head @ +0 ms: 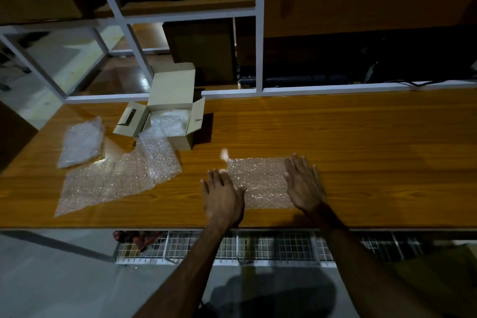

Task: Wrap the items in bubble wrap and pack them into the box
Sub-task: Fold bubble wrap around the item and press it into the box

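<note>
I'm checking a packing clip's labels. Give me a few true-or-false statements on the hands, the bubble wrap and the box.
1. Both hands, left hand and right hand, lie flat on the small clear bubble wrap sheet. True.
2. The small grey cardboard box is closed. False: its flaps are open, with bubble wrap inside.
3. The box stands on the brown wooden table. True.
4. Only one bubble wrap sheet lies on the table. False: a larger sheet lies to the left.

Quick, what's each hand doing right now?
Left hand: open, fingers spread on the bubble wrap sheet.
Right hand: open, flat on it.
</note>
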`<act>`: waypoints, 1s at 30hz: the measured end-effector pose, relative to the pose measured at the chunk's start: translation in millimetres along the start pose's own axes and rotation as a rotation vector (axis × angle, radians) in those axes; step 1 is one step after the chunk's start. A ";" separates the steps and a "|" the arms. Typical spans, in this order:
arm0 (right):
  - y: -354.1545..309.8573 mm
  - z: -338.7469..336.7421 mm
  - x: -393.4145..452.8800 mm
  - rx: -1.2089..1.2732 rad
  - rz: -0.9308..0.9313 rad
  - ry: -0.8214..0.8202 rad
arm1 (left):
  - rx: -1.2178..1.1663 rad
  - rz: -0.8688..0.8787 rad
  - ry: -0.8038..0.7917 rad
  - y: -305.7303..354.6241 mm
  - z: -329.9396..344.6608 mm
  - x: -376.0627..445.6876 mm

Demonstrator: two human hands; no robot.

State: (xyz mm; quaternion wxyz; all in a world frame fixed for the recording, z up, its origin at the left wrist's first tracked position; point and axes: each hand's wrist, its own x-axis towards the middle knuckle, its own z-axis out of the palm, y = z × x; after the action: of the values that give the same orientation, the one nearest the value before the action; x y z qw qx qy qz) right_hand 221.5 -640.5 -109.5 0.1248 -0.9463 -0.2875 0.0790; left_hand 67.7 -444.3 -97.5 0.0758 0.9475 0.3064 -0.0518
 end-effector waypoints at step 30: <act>10.1 -7.5 -44.0 0.489 0.105 0.139 | -0.671 0.547 -0.212 70.9 1.0 -57.5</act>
State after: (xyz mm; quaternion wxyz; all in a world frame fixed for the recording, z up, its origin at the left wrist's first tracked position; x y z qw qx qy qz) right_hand 192.3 -674.9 -101.8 0.3650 -0.9048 -0.2011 0.0874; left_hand 63.0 -534.1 -82.3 0.4209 0.9061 0.0351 -0.0245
